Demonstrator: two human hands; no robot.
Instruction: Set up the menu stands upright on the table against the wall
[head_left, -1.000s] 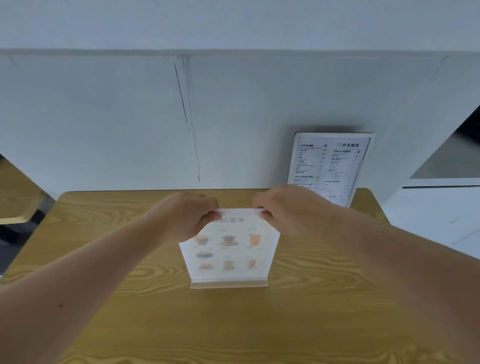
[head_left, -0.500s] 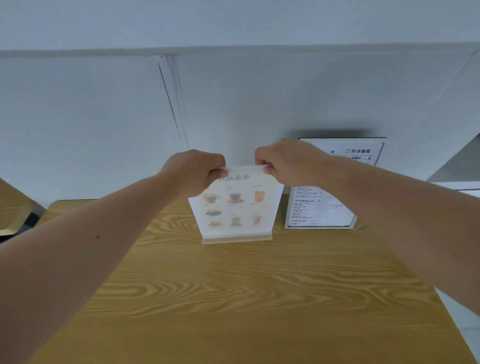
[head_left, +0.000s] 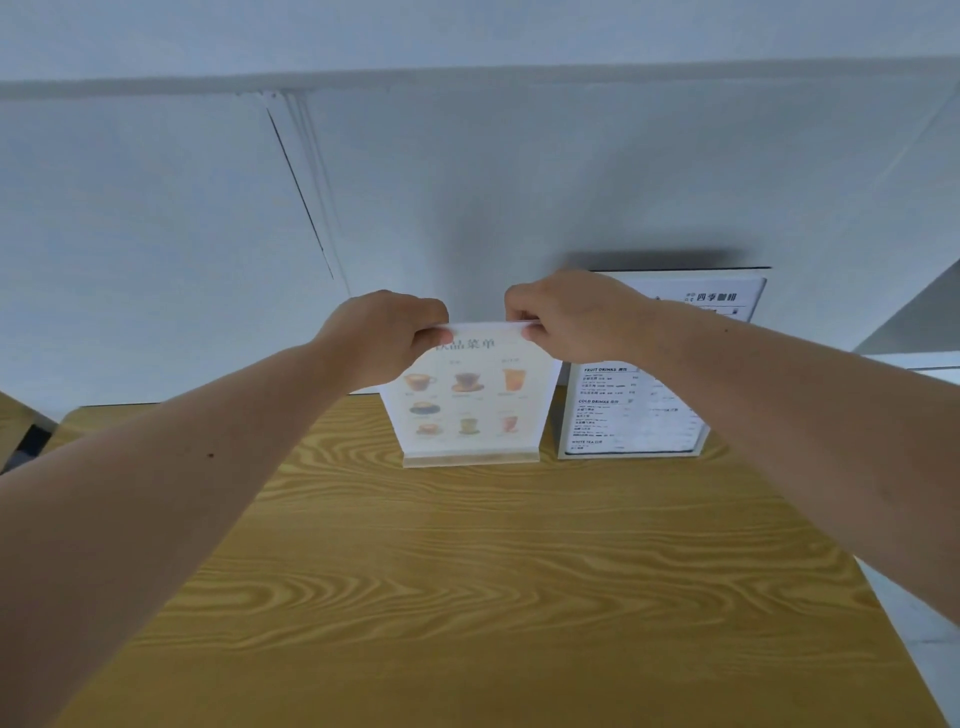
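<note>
A clear menu stand with drink pictures (head_left: 470, 402) stands upright on its base at the far edge of the wooden table (head_left: 467, 571), close to the white wall (head_left: 467, 197). My left hand (head_left: 382, 335) pinches its top left corner and my right hand (head_left: 571, 314) pinches its top right corner. Right beside it a second menu stand with black text (head_left: 631, 410) stands upright against the wall, partly hidden by my right forearm.
Another wooden table edge (head_left: 10, 415) shows at far left. A white ledge and a dark opening (head_left: 924, 332) lie at the right. A thin crack line (head_left: 301, 192) runs down the wall.
Both hands have carried the picture menu stand away from me across the table, from the middle to the wall beside the text menu stand.
</note>
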